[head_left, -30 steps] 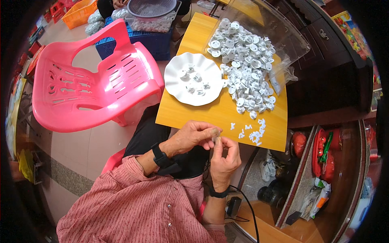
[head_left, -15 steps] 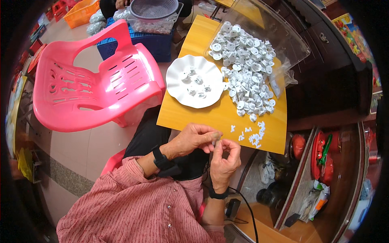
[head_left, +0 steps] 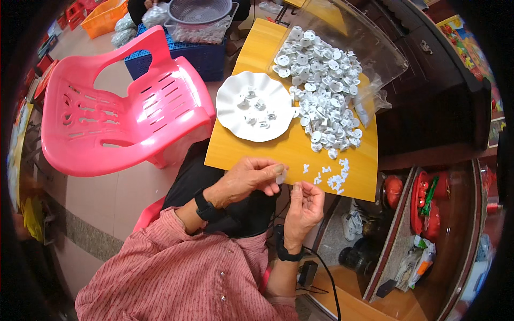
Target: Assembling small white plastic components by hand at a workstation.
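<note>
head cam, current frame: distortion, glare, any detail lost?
Head view: fisheye curves the dark cabinet's edges, corners go black; head view: bright glare on the pink chair; head view: discs readable in the pile of white parts, but the white piece in the left grip is too small for fine detail.

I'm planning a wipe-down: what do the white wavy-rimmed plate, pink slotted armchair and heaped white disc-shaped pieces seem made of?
White wavy-rimmed plate: glossy ceramic or melamine; its smooth sheen fits both. Pink slotted armchair: very likely moulded plastic, shiny, given the bright highlights. Heaped white disc-shaped pieces: probably smooth plastic, given their repeated, moulded-looking shapes.
</note>
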{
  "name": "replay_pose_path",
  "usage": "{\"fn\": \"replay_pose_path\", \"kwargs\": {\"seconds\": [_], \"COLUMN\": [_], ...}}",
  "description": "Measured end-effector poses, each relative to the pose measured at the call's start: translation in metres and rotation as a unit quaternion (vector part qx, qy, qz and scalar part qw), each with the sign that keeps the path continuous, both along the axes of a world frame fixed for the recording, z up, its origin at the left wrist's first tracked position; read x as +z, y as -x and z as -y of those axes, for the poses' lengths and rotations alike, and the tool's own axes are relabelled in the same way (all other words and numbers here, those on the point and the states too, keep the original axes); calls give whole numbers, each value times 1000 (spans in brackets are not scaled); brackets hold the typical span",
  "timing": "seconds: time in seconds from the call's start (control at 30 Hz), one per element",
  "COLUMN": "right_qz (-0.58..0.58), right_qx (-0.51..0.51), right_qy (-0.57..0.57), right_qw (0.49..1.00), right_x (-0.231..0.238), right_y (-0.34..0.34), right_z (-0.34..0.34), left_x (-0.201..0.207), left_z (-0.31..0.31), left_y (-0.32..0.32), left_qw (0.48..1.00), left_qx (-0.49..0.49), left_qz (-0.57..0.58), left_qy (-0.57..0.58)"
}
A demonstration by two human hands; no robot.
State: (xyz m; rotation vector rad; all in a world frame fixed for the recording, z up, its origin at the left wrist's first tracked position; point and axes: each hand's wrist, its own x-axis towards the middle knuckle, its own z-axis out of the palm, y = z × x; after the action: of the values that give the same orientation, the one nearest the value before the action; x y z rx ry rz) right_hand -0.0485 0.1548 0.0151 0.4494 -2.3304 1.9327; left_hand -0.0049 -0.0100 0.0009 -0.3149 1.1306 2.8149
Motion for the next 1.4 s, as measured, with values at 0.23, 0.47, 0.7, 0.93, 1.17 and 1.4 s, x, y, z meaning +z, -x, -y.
{"fn": "replay_pose_path", "kwargs": {"seconds": [0.23,0.47,0.7,0.93,1.17,1.4], "right_qz": [-192,-255,-268,-248,-253,-265], "right_qx": [-56,-25,-24,-25,3,7], "right_qy": [-316,-428,-433,-365,-387,-357], "right_qw": [927,867,860,897,887,896], "right_x": [-8,-12,-12,-17,-14,-21], "right_y": [29,36,37,41,39,41], "right_z": [-13,-14,-20,-29,-34,-40], "left_x": [7,3,14,8,8,0], "left_z": [45,63,35,-7,-13,-15], "left_y": [13,28,46,86,122,144], "left_qw": [802,638,577,657,651,642], "left_qx": [276,310,342,236,167,110], "left_qz": [-100,-43,-58,-195,-223,-229], "left_qy": [520,704,739,689,706,723]}}
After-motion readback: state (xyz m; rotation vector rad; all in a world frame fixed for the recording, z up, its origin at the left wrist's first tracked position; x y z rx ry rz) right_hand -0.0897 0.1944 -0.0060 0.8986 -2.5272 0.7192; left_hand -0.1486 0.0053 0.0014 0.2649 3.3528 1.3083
